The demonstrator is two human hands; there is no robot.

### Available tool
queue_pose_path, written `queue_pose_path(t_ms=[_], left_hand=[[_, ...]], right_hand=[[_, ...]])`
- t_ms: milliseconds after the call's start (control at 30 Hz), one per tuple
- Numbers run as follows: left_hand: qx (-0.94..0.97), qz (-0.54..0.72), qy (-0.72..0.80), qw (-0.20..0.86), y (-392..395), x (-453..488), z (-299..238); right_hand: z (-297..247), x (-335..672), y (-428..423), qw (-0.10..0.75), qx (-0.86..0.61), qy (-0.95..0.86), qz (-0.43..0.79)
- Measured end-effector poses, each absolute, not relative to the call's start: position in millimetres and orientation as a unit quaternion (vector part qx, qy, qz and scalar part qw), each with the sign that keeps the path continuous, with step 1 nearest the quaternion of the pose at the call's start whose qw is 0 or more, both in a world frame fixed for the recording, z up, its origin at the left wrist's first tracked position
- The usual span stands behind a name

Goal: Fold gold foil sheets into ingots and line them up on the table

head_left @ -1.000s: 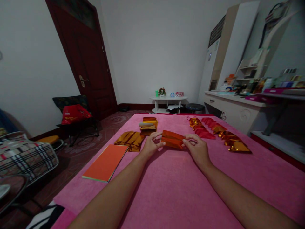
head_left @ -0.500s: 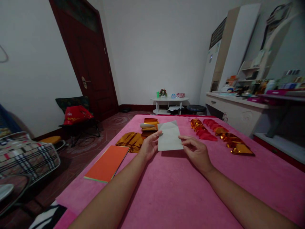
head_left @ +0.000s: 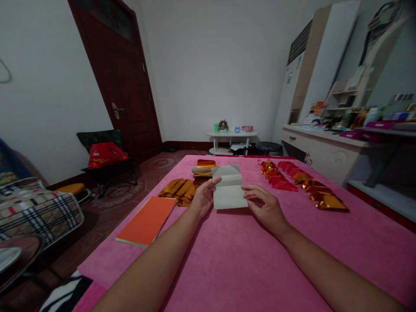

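Observation:
A sheet of paper (head_left: 229,190) lies white side up on the pink cloth (head_left: 234,260), with a fold line across its upper part. My left hand (head_left: 203,197) pinches its left edge near the top corner. At the sheet's right edge, my right hand (head_left: 264,206) rests with its fingers curled against the paper. Both forearms reach in from the bottom of the view.
An orange paper stack (head_left: 147,220) lies at the left edge of the cloth. Gold foil pieces (head_left: 180,190) and a small foil pile (head_left: 204,169) sit beyond my left hand. A row of folded red and gold shapes (head_left: 302,182) runs along the right. A white dresser (head_left: 325,149) stands at the right.
The sheet showed its orange foil side a second ago; it has been turned white side up, and its top part now shows a fold line. Both hands stay at its edges.

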State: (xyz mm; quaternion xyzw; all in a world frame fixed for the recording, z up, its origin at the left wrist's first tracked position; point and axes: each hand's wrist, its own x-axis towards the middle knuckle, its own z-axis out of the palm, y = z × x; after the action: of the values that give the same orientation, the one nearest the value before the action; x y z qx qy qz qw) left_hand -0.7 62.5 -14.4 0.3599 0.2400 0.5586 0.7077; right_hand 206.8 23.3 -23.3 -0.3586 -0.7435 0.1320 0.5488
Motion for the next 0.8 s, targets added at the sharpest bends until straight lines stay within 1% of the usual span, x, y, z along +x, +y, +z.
queue_pose_path(t_ms=[133, 300, 433, 500, 567, 633, 800], left_hand=[[0.369, 0.564, 0.241, 0.698, 58.1, 2.0, -9.4], [0.381, 0.553, 0.235, 0.703, 56.4, 3.8, -8.4], [0.366, 0.555, 0.252, 0.704, 57.5, 3.8, -12.1], [0.353, 0.544, 0.273, 0.710, 58.2, 2.9, -14.5], [0.354, 0.521, 0.285, 0.723, 58.1, 1.6, -16.4], [0.375, 0.478, 0.284, 0.742, 56.8, 0.4, -17.3], [0.435, 0.339, 0.273, 0.788, 51.1, 0.0, -17.6]], right_hand=[[-25.6, 206.2, 24.6, 0.540, -0.352, -0.748, 0.157], [-26.3, 206.0, 24.9, 0.532, -0.355, -0.753, 0.155], [-22.1, 207.5, 24.6, 0.567, -0.382, -0.721, 0.111], [-21.9, 209.1, 26.1, 0.590, -0.395, -0.694, 0.117], [-23.7, 210.5, 28.7, 0.602, -0.402, -0.675, 0.141], [-26.4, 211.0, 31.4, 0.594, -0.400, -0.675, 0.177], [-25.4, 208.2, 30.5, 0.529, -0.323, -0.727, 0.295]])
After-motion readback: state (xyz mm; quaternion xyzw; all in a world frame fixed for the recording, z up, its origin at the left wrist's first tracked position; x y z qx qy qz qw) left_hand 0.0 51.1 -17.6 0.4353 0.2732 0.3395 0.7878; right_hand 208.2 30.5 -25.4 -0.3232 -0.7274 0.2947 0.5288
